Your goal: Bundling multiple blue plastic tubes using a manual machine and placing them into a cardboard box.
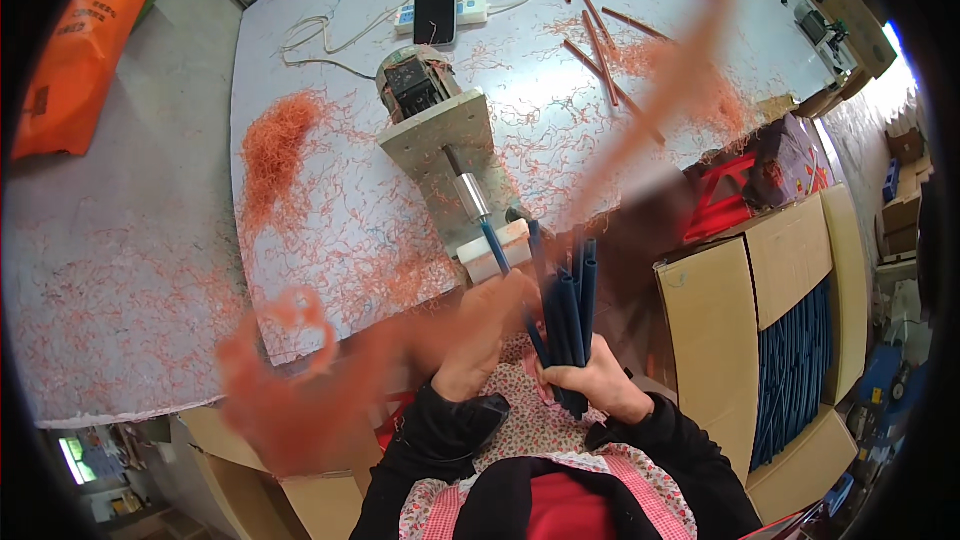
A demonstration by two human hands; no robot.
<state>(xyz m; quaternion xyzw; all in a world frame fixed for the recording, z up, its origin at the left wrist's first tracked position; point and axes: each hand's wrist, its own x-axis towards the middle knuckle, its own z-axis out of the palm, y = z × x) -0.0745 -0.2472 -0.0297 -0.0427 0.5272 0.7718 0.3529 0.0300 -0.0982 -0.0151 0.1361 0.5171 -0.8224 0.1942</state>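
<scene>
My left hand (pixel 478 325) is closed around a thin dark blue rod (pixel 496 246). That rod's upper end meets the metal sleeve (pixel 470 196) on the shaft of a small motor (pixel 415 85). Part of the hand is covered by blurred orange strands (pixel 300 390) hanging close to the camera. In my right hand (pixel 607 382) is an upright bundle of dark blue rods (pixel 568 315), with the fingers wrapped round its lower part. A white block (pixel 495 252) sits at the front of the motor's metal mount (pixel 440 145), just above my left hand.
Curly orange shavings (pixel 280 145) litter the white table (pixel 540 125). A phone (pixel 435 6) lies on a power strip (pixel 474 9) behind the motor. Several reddish-brown rods (pixel 601 58) lie at the far right. Beside me stands a carton (pixel 705 315) holding many blue rods (pixel 797 375).
</scene>
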